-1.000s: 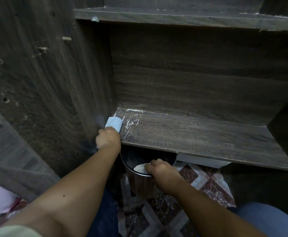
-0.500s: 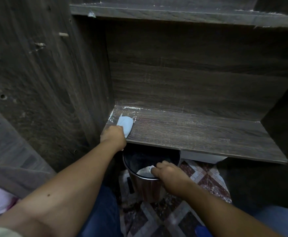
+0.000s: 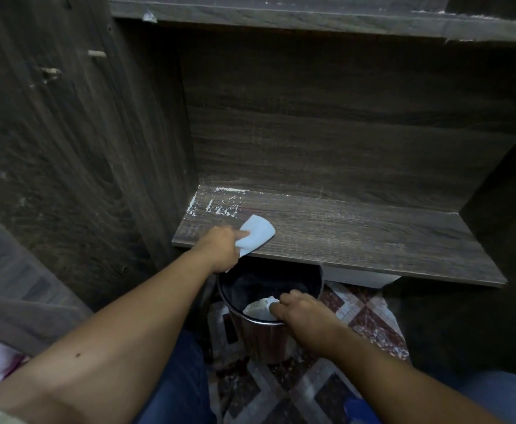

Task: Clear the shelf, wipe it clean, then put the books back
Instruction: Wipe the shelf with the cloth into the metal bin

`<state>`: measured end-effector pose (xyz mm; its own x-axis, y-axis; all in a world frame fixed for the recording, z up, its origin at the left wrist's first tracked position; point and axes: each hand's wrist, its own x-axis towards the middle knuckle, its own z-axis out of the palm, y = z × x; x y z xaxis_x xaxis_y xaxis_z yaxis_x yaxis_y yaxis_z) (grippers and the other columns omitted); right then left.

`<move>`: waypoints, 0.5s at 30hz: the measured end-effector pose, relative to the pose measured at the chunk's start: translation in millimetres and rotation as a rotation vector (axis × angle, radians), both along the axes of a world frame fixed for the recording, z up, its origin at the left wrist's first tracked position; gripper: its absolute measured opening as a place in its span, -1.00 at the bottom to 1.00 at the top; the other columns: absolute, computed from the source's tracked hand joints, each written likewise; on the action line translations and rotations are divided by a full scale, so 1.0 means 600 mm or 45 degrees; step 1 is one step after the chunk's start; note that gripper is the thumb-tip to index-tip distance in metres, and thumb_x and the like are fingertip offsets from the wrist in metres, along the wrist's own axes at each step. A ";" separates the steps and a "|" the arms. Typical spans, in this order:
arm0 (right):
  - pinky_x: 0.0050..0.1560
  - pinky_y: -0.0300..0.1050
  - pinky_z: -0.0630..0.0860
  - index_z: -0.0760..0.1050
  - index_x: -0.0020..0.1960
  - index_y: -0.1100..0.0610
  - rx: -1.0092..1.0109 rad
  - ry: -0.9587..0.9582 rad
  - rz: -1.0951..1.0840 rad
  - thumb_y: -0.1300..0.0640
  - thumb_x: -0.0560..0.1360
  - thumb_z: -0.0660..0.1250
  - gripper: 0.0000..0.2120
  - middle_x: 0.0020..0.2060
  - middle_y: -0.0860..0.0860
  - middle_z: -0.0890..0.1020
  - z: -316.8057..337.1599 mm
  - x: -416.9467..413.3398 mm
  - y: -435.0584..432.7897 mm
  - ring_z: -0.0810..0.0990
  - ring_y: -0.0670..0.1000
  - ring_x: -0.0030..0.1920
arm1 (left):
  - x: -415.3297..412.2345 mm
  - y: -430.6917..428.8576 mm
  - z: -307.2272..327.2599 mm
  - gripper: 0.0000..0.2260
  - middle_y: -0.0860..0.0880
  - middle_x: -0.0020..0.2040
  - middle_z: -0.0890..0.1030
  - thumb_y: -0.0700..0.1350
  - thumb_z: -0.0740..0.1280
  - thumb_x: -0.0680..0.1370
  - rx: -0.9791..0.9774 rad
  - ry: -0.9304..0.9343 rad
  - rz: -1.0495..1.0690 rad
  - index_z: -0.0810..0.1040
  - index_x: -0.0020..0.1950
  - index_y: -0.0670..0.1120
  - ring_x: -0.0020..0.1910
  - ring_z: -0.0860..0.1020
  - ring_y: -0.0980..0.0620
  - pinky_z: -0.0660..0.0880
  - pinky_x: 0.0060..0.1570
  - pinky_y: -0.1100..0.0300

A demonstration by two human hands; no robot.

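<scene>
- The cloth [image 3: 258, 231] lies flat on the shelf [image 3: 357, 237], near the shelf's front edge and towards its left end. It is pale blue, thin and limp, so it is likely very light and will bunch or fold under any sideways push.
- The left hand [image 3: 220, 247] grips the cloth's near corner at the shelf's front left. Its fingers are curled round the fabric, and the rest of the cloth fans out ahead of the knuckles.
- With a pinch at one corner the loose end only trails. A flatter palm over the middle of the cloth would probably spread the pressure better.
- White residue [image 3: 223, 206] speckles the shelf's back left corner, just behind the cloth. It looks dry and flaky, so it may need firm rubbing rather than a light pass.
- The shelf board looks stiff and rough-grained, which should keep the cloth from sliding freely.
- The right hand [image 3: 307, 315] is below the shelf's front edge, with its fingers hooked over the near rim of a round metal bin [image 3: 256, 338].
- A white wad [image 3: 258, 310] lies inside the bin at the fingertips. I cannot tell whether they also pinch it.
- The bin stands directly under the shelf's front lip, well placed to catch swept crumbs.
- No books show anywhere on the shelf.
</scene>
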<state>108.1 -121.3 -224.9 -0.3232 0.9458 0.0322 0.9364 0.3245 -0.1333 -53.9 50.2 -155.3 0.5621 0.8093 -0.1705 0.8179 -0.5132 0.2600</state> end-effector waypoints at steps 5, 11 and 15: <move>-0.06 -0.04 0.30 0.47 0.21 0.14 0.002 -0.007 -0.022 0.24 0.54 0.21 -0.74 -0.01 0.13 0.51 -0.002 0.008 0.001 0.46 0.16 0.03 | 0.005 0.001 0.005 -0.51 -0.01 0.43 0.43 -0.21 0.24 0.51 -0.233 -0.131 -0.067 0.47 0.35 0.24 0.37 0.41 -0.04 0.36 0.34 0.16; -0.29 -0.19 0.31 0.48 -0.04 0.04 0.030 0.058 -0.036 0.21 0.30 0.47 -0.72 -0.26 -0.02 0.48 -0.007 0.013 0.001 0.50 0.04 -0.25 | 0.012 -0.001 0.005 -0.55 0.05 0.17 0.61 -0.26 0.22 0.53 -0.356 -0.395 -0.058 0.53 0.31 0.17 0.03 0.54 0.10 0.48 -0.10 0.40; -0.29 -0.24 0.21 0.44 -0.07 0.00 0.062 0.048 -0.048 0.17 0.25 0.54 -0.64 -0.30 -0.07 0.45 -0.006 0.013 0.001 0.48 -0.02 -0.30 | 0.024 0.007 -0.006 -0.57 -0.04 0.34 0.52 -0.25 0.23 0.55 -0.150 -0.535 -0.024 0.50 0.36 0.09 0.26 0.50 0.01 0.38 0.18 0.31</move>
<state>116.1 -120.4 -228.3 -0.2853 0.9542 0.0903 0.9426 0.2964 -0.1538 -39.5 54.3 -158.8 0.6166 0.7872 -0.0141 0.6194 -0.4740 0.6259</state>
